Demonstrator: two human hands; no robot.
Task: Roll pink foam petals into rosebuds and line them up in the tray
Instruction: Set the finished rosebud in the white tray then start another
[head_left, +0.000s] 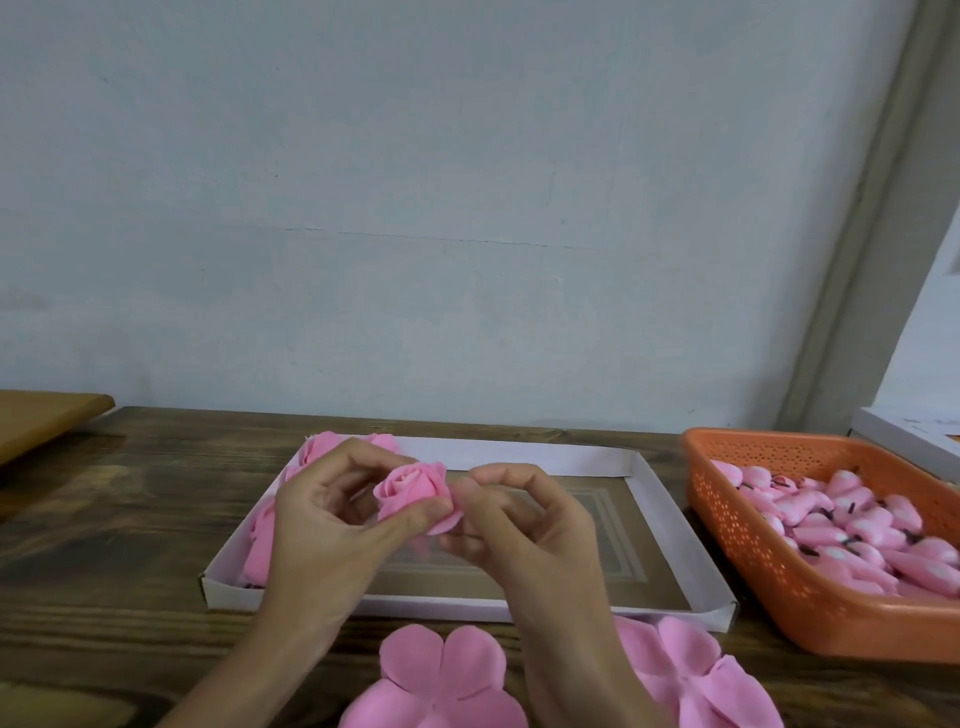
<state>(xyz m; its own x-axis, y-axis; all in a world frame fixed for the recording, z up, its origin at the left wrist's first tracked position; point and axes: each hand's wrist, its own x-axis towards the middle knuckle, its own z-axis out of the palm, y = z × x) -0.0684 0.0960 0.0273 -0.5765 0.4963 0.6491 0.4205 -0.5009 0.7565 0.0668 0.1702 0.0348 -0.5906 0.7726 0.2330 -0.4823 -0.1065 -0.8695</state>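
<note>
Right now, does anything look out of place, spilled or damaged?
Nothing stands out. The left hand and right hand hold one rosebud over the tray; finished rosebuds sit at its left end, flat petals on the table.

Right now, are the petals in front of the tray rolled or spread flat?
Spread flat: the petals lie open on the table, lobes fanned out, none curled up.

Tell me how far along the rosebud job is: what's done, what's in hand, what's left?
Done: a few rosebuds lined along the left side of the tray. In hand: left hand and right hand both pinch a new rosebud above the tray. Left: most of the tray is unfilled, and flat petals lie at the near edge of the table.
</note>
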